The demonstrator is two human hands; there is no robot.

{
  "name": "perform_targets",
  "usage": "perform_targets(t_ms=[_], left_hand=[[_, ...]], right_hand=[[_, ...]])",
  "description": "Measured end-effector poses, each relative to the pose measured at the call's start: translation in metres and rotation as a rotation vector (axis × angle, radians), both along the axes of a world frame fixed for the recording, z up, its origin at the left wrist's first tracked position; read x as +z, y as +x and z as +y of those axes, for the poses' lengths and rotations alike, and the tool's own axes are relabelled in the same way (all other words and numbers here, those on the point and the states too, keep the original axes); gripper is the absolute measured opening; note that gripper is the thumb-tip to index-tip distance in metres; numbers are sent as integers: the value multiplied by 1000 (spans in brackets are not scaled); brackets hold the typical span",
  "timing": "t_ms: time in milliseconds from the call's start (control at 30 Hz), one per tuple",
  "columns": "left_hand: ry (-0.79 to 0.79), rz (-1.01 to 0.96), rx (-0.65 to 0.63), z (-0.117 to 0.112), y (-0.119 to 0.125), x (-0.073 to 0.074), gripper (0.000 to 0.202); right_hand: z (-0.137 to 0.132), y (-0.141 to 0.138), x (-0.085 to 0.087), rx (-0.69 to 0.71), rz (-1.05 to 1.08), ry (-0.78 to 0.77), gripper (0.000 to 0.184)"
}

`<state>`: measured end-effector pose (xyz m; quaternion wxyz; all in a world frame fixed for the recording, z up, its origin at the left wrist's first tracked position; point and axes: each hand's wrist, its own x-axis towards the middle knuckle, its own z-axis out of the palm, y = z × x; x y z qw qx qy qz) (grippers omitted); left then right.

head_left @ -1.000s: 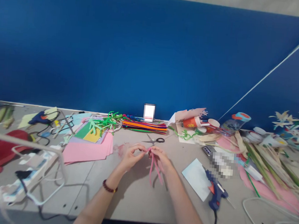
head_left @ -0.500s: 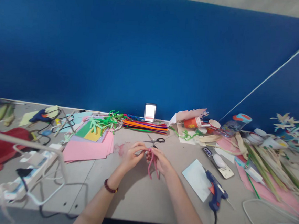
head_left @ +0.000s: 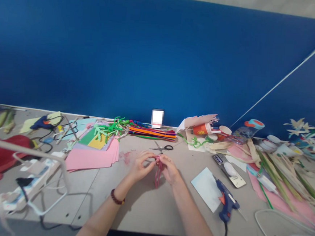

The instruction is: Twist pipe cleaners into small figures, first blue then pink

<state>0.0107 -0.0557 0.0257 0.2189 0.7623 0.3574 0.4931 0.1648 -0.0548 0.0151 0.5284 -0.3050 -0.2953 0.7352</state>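
Observation:
A pink pipe cleaner (head_left: 157,174) is pinched between both of my hands above the middle of the grey table (head_left: 139,207). My left hand (head_left: 140,164) grips its top from the left with curled fingers. On the right side my right hand (head_left: 168,168) is closed on the same piece, whose loose ends hang down together below the hands. Black-handled scissors (head_left: 162,147) lie just behind my hands.
A stack of coloured paper (head_left: 95,151) lies at left, with a bundle of pipe cleaners (head_left: 152,133) behind. A blue glue gun (head_left: 227,201), a white card (head_left: 206,189) and a phone (head_left: 228,171) lie at right. Red paper cups (head_left: 204,129), long leaves (head_left: 284,175) and cables (head_left: 39,192) surround them.
The hanging ends of the pink pipe cleaner have drawn together and shortened beneath my hands. Both hands stay in nearly the same place.

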Motion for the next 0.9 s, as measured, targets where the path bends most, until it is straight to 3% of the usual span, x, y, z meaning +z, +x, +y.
perform_targets(t_ms=[133,267,600,900], left_hand=[[27,58,96,-3,2,-1,29],[174,129,145,-2,3,-7,26],[337,265,247,-1,3,-9,14],[477,423,262,7,-13,-17,20]], right_hand=[[1,1,1,-53,15,-51,24],[-1,0,4,-35,-4,-99,22],[-2,-6,5,-29,-5,79,12],[-7,-3,15,71,92,-34,6]])
